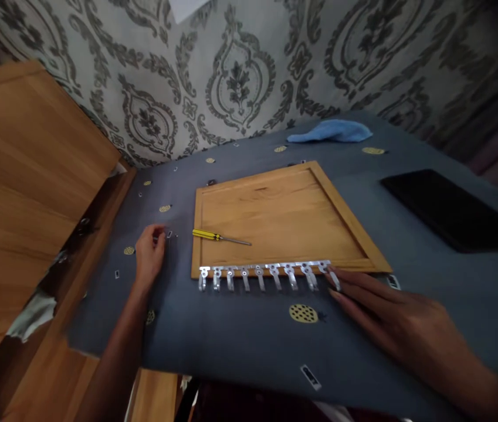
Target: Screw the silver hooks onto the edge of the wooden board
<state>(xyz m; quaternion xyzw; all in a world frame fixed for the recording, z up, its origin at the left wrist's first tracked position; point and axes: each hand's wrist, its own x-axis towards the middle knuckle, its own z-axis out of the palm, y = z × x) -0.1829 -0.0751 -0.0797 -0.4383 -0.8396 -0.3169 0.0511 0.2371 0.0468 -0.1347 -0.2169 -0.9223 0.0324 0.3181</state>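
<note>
A wooden panel (284,211) lies flat on the grey cloth-covered table (231,334). A silver metal hook rail (266,274) rests along the panel's near edge. My right hand (389,316) lies flat with fingers stretched out, its fingertips touching the rail's right end. My left hand (149,253) is curled on the cloth left of the panel, fingers pinched at a small metal piece (169,234); what it grips is too small to name. A yellow-handled screwdriver (217,237) lies on the panel's left part.
A blue cloth (330,131) lies at the table's far edge by the patterned wall. A black flat slab (446,208) sits at right. A wooden cabinet (20,193) stands at left. Small loose parts dot the cloth.
</note>
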